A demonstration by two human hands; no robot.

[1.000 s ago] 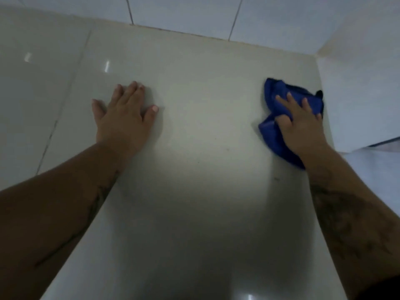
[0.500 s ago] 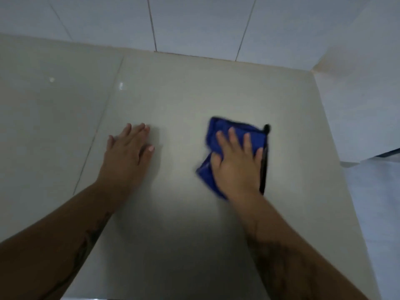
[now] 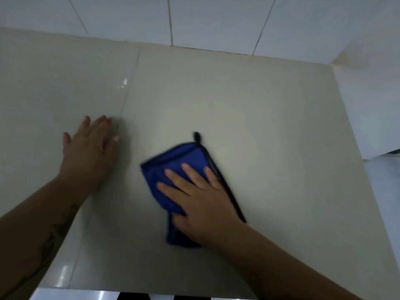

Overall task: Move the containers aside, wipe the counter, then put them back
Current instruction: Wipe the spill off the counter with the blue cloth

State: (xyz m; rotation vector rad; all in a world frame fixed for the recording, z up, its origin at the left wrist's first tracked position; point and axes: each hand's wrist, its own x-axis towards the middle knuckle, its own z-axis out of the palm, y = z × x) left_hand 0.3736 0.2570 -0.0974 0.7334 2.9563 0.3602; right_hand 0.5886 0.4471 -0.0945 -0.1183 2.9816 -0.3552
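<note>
At the near edge, the pale beige glossy table (image 3: 259, 126) ends in a white strip (image 3: 75, 294) that catches small glints of light. Two bare forearms reach in over it from the bottom corners, and the left forearm (image 3: 32, 234) carries dark tattoo marks (image 3: 54, 232). The right forearm (image 3: 281, 256) runs diagonally up to the right hand (image 3: 201, 198), which lies flat, palm down, with its fingers (image 3: 190, 173) straight and spread on a blue cloth (image 3: 173, 165). The cloth is folded and lies on the table a little right of its middle, pressed under that palm, and its outline is blurred. Blue fabric shows past the fingertips and below the thumb side. A black trim (image 3: 229, 195) runs along the cloth's right edge, and a small black loop (image 3: 196, 136) sticks out at its far corner. Left of the cloth and apart from it, the left hand (image 3: 91, 154) rests flat on the bare table, fingers straight and close together, thumb out to the side, holding nothing. Its fingertips lie just beside a thin seam (image 3: 127, 98) that runs from near to far across the surface. Farther back the table meets a wall of pale blue-white tiles (image 3: 216, 20) with dark grout lines, and a plain side wall (image 3: 372, 94) closes the corner at the right.
</note>
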